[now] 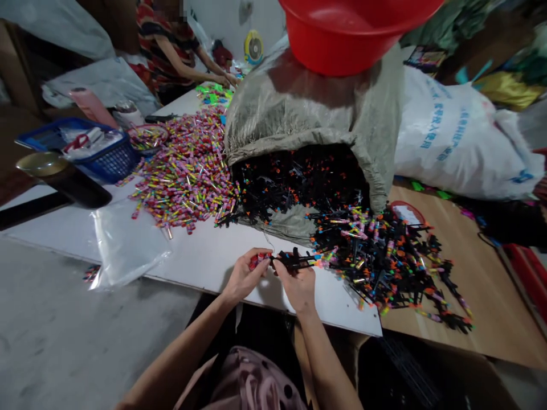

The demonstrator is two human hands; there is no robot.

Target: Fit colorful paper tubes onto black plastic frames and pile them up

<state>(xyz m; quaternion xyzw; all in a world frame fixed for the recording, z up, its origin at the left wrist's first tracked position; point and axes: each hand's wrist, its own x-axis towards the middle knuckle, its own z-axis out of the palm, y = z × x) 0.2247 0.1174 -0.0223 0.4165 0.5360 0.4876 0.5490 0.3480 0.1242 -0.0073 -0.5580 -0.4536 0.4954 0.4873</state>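
My left hand is closed in a pinch on a small pink wrapped tube over the white board. My right hand is closed round a bunch of black plastic sticks whose ends point right. The two hands meet at the tube. Just right of them lies a heap of black sticks with coloured tips. A grey woven sack lies open behind, spilling more black pieces. A wide pile of pink, yellow and green wrapped tubes is spread to the left.
A red basin sits on top of the sack. A white sack lies at right on a wooden top. A blue basket, a dark cup and a clear plastic bag are at left. Another person works at the far end.
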